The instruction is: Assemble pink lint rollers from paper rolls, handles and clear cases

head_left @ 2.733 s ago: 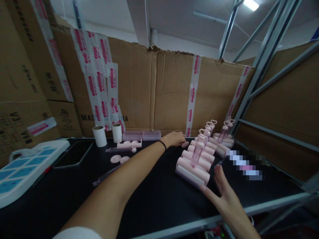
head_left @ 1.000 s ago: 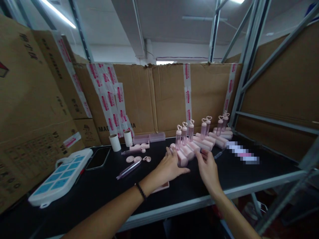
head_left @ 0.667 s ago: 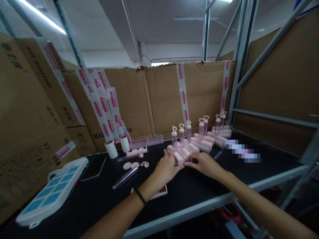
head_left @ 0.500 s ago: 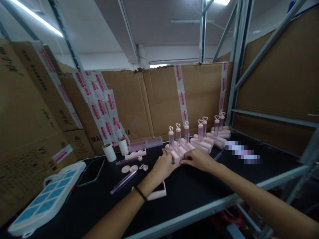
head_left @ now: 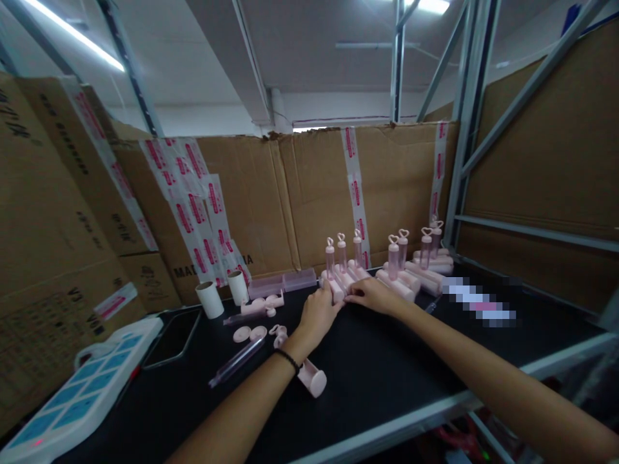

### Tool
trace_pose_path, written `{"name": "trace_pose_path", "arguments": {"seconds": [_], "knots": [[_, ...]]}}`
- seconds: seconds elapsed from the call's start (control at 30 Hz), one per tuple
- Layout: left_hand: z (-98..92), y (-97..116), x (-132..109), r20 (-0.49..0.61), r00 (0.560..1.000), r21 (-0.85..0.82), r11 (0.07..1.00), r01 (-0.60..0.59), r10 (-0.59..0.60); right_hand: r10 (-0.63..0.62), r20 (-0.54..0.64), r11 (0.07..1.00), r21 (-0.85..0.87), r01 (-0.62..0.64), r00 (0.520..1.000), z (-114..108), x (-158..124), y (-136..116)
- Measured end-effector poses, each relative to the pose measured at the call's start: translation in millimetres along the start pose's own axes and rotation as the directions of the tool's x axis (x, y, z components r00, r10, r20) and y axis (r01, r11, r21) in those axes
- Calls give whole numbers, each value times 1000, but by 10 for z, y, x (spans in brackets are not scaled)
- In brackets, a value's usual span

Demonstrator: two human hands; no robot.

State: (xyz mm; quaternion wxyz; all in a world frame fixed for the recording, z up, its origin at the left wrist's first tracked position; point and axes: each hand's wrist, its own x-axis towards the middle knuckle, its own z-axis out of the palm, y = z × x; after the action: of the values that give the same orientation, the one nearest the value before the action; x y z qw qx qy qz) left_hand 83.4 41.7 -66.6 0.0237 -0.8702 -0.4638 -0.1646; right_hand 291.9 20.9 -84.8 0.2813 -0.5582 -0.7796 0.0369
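Observation:
Three pale pink cases (head_left: 344, 277) lie side by side, each with a clear, heart-topped tube (head_left: 342, 253) standing upright on it. My left hand (head_left: 319, 314) is closed on the near left end of this row. My right hand (head_left: 374, 295) holds the row's near right side with bent fingers, the thumb close to my left fingers. My hands partly cover the cases, so the exact finger contact is hidden. Under my left wrist lies a loose pink case (head_left: 313, 379) with a rounded end. Beside that wrist are a heart-loop cap (head_left: 278, 335) and a clear purple tube (head_left: 236, 361).
More pink cases with upright tubes (head_left: 393, 258) stand to the right. At left are round pink discs (head_left: 250, 334), white cardboard rolls (head_left: 209, 300), a phone (head_left: 173, 339) and a power strip (head_left: 82, 393). Cardboard (head_left: 319, 193) walls the back; a metal rail (head_left: 387, 425) edges the front.
The row of three cases has shifted left with my hands, widening the gap to the cases on the right. The loose case by my left wrist has turned, now showing its rounded side.

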Motion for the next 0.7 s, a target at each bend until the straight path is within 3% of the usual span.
{"name": "trace_pose_path", "arguments": {"seconds": [0.17, 0.33, 0.53, 0.7], "knots": [[87, -16, 95, -58, 997, -2, 998, 55, -55, 0, -5, 1000, -6, 0, 1000, 49, 152, -16], [147, -83, 239, -64, 991, -12, 993, 115, -115, 27, -49, 999, -43, -30, 998, -9, 139, -220], [217, -126, 320, -63, 987, -36, 988, 148, -150, 137, -184, 978, -131, -162, 973, -383, -458, -397], [241, -134, 339, -52, 985, -54, 985, 164, -167, 273, -192, 934, -184, -307, 943, -798, -1007, 38]]}}
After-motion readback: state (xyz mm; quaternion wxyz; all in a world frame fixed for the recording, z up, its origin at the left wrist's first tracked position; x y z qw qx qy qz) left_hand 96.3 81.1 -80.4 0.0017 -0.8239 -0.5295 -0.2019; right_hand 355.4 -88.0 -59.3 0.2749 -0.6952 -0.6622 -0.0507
